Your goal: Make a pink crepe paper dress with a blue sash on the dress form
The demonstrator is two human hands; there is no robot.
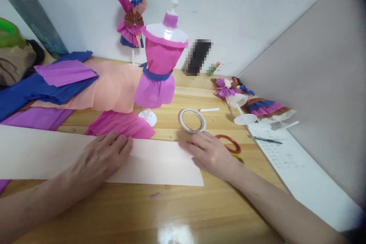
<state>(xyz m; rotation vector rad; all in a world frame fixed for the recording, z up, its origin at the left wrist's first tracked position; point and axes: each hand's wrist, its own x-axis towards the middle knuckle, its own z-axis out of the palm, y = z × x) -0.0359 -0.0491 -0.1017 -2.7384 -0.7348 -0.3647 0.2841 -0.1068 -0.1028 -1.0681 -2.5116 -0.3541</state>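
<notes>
A long strip of white paper (160,171) lies across the table in front of me, its right part showing a fold line along the length. My left hand (105,156) rests on it with curled fingers at the upper edge. At the strip's upper right corner, my right hand (210,154) holds the paper between bent fingers; the fingertips are partly hidden. Just beyond the hands stands a small mannequin (166,57) in a pink and purple paper dress with a blue belt. Pink crepe paper (121,124) lies behind my left hand, and a tape roll (182,122) lies beyond my right.
Scissors (236,146) lie partly behind my right forearm. Blue (17,97), peach (117,87) and purple paper cover the left. A dressed mannequin (134,23) stands at the wall; another (237,103) leans at right, near a white sheet (303,171) with a pen (268,140). A bottle (37,19) stands back left.
</notes>
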